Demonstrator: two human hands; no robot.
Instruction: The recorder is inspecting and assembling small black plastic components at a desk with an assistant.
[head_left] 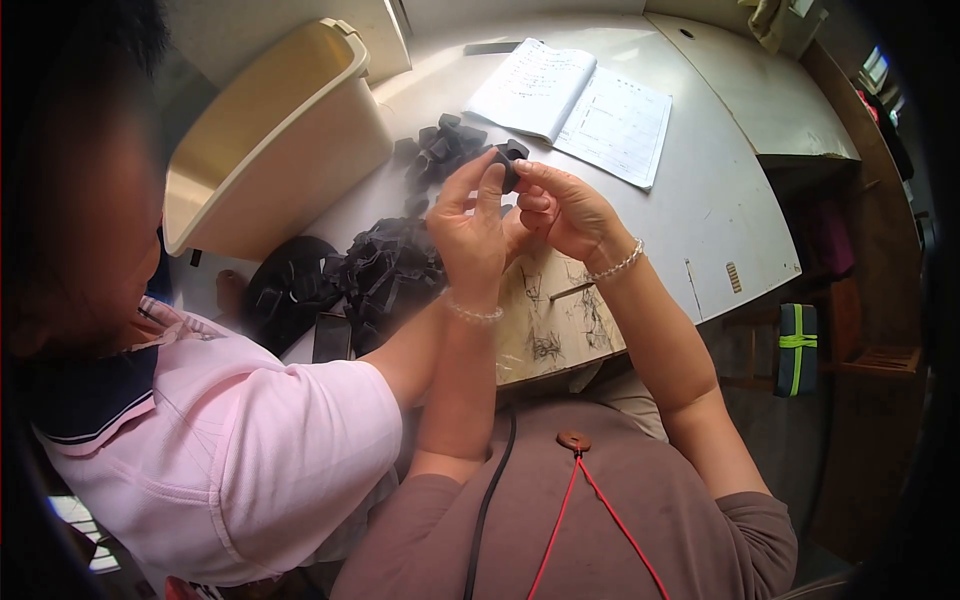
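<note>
A small black part (509, 180) sits above the desk (720, 230), pinched between the fingers of the left hand (466, 238) and right hand (575, 213). From it, at one o'clock, lies an open notebook (575, 108), its writing too small to read; at eight, a heap of black pieces (385, 270) beside a dark round dish (285, 256) holding more; at nine, a cream tub (310, 165).

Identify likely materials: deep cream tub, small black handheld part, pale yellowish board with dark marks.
Deep cream rectangular tub: likely moulded plastic, satin; smooth wall, rounded rim.
Small black handheld part: perhaps rubber or plastic, matte; dull dark surface, mostly covered, so unsure.
Pale yellowish flat board: probably wood, worn finish; warm tone, dark surface marks.
</note>
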